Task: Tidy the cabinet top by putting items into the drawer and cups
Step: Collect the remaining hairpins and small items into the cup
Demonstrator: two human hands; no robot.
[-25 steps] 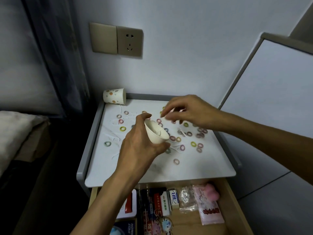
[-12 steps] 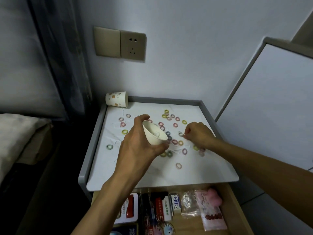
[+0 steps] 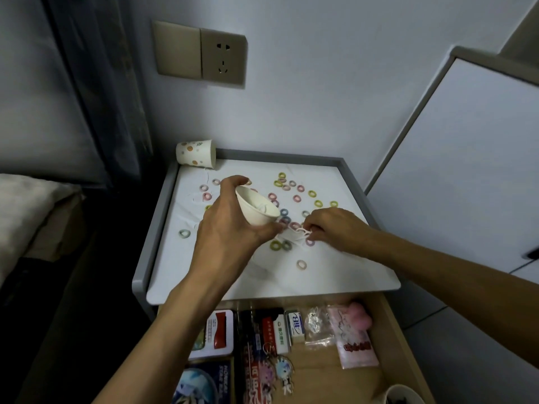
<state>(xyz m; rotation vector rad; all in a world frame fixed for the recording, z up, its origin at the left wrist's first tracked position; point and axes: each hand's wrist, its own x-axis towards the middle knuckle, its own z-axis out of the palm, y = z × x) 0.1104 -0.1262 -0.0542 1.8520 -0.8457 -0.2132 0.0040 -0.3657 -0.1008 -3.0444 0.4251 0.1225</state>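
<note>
The plain white paper cup (image 3: 256,209) sits tilted in the left hand (image 3: 230,228), fingers curled round its smooth wall. Just right of it the right hand (image 3: 332,228) pinches thin white loops (image 3: 293,233) on the table (image 3: 320,275). Small coloured rings (image 3: 312,194) lie scattered beyond both hands, some hidden behind the cup. A dotted cup (image 3: 195,156) lies toppled farther back-left.

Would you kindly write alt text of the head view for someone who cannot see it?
A left hand holds a white paper cup tilted over a cabinet top strewn with coloured rings, while the right hand pinches thin white loops beside it. A drawer stands open below.
</note>
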